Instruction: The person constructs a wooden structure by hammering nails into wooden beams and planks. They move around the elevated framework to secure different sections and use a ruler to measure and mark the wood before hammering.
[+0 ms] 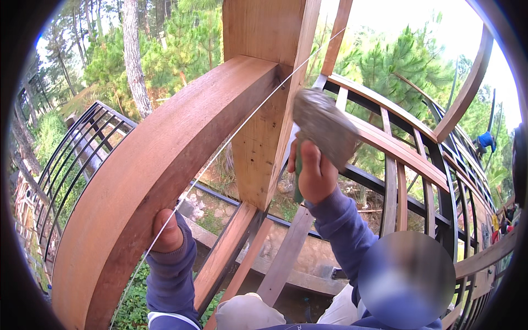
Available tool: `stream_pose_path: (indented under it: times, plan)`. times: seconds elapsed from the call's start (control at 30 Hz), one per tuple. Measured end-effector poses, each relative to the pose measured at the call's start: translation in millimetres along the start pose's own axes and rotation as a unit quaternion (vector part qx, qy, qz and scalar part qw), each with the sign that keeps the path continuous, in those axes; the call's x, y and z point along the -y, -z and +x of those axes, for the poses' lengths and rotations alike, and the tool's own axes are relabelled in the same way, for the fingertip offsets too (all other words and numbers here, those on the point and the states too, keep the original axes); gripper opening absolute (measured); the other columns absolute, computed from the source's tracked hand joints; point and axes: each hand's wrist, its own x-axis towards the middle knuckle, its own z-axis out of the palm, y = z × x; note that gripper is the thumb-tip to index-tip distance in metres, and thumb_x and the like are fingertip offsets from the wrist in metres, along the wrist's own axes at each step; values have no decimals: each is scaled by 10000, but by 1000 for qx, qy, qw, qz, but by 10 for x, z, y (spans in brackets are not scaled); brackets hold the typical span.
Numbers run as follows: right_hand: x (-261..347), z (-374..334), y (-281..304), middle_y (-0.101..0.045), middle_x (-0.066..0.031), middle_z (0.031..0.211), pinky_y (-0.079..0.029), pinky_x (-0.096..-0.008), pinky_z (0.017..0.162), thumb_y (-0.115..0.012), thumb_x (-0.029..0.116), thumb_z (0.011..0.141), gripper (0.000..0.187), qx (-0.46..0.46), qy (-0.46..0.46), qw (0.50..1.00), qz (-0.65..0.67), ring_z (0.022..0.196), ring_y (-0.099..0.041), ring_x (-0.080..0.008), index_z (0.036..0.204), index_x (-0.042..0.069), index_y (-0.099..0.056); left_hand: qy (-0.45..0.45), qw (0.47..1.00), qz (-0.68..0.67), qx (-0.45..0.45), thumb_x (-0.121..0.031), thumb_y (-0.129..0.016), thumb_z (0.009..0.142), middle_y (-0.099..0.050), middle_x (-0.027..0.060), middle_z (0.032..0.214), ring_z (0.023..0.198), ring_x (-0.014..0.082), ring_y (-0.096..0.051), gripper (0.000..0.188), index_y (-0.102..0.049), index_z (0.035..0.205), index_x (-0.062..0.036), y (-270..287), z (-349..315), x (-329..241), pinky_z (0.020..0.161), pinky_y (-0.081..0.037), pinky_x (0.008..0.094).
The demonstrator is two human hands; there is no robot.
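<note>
A thick reddish-brown wooden beam [137, 132] slopes up from the lower left. Its far end meets an upright wooden post [257, 159]. My left hand [168, 232] grips the beam's lower right side; the thumb shows and the other fingers are hidden behind the wood. In my right hand [317, 175] is a hammer [328, 125], raised just right of the post. Its handle is green, and its broad grey head is smeared by motion. A taut white string [234, 136] crosses in front of beam and post, passing close to my left hand.
Wooden planks [286, 250] run below me, with drops between them. To the right stands a black metal frame with wooden slats [389, 187]; a black metal grid [91, 135] lies on the left. Pale-clad knees [247, 312] show at the bottom. Trees grow beyond.
</note>
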Motion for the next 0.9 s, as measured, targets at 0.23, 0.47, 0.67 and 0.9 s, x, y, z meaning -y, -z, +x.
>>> stream_pose_path:
  times: [0.23, 0.47, 0.67, 0.9]
  plan:
    - [35, 180, 33, -505, -79, 644, -392, -235, 414, -357, 462, 933, 467, 60, -176, 972, 141, 426, -478, -135, 933, 4, -446, 9, 999, -2, -38, -300, -525, 836, -445, 35, 583, 434, 86, -350, 466, -484, 1090, 89, -27, 10, 8, 379, -268, 231]
    - [74, 111, -48, -493, -76, 640, -417, -255, 423, -381, 513, 906, 504, -47, -12, 971, 236, 463, -499, -139, 890, 15, -454, 32, 999, -24, -36, -342, -548, 821, -412, 18, 554, 425, 89, -349, 499, -495, 1071, 86, -83, 70, -51, 374, -263, 230]
    - [64, 107, -101, -495, -76, 661, -407, -251, 425, -382, 468, 920, 454, -15, -42, 975, 216, 468, -493, -129, 915, 19, -451, 21, 999, -7, -34, -340, -541, 832, -414, 18, 555, 426, 89, -353, 510, -488, 1093, 95, -86, 57, -36, 373, -265, 227]
    - [43, 133, -42, -505, -75, 654, -409, -249, 412, -329, 485, 932, 489, 22, -152, 970, 190, 451, -496, -132, 928, 9, -442, 61, 995, -74, -8, -353, -544, 835, -417, 15, 551, 429, 89, -367, 533, -476, 1112, 97, -10, 56, 3, 372, -271, 225]
